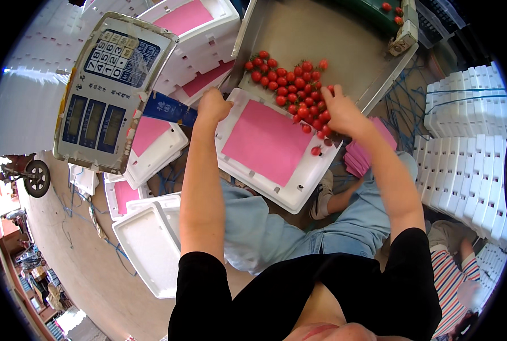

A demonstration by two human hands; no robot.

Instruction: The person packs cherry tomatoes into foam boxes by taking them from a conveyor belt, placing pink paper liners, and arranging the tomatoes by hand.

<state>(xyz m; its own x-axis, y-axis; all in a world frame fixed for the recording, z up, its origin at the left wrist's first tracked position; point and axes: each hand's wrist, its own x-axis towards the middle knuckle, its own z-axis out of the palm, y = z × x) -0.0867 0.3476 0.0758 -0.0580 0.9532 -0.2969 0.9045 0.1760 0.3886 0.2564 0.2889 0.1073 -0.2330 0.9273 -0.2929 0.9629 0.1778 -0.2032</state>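
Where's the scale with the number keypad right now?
In the head view, the scale is at the upper left, left of the left hand and beside white foam boxes.

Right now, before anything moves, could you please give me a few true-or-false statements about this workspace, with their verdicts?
1. The right hand is at the right side of the red tomatoes. True.
2. The keypad panel is to the left of the left hand. True.
3. The left hand is in the middle of the tomato pile. False: it is at the upper-left corner of the white box.
4. The person's sleeves are black. True.
5. The white box bears a blue sheet. False: it bears a pink sheet.
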